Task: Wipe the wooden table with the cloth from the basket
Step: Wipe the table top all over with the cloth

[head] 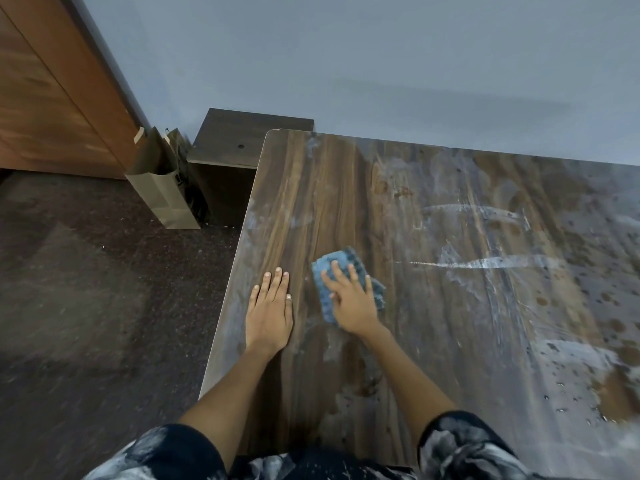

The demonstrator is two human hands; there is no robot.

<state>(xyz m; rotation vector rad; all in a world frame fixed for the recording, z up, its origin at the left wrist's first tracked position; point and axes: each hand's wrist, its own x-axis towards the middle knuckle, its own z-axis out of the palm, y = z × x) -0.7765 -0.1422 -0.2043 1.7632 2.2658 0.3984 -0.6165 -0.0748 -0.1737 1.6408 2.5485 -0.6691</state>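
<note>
Currently the blue cloth (346, 284) is pressed flat on the wooden table (450, 237) by the right hand (349, 299), fingers spread and straight, nothing pinched. Left hand (270, 310) lies flat w/ straight fingers at 9 o'clock of the cloth, near the table's left edge. Firm overlapping strokes are advised toward the white smears (485, 263) at 3 o'clock. Room is open at 12 & 3 o'clock; left edge is close.

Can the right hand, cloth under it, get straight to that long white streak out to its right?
Probably yes. The right hand presses the blue cloth flat on the wooden table, and bare tabletop lies between it and the white streak. The left hand rests on the other side.
</note>
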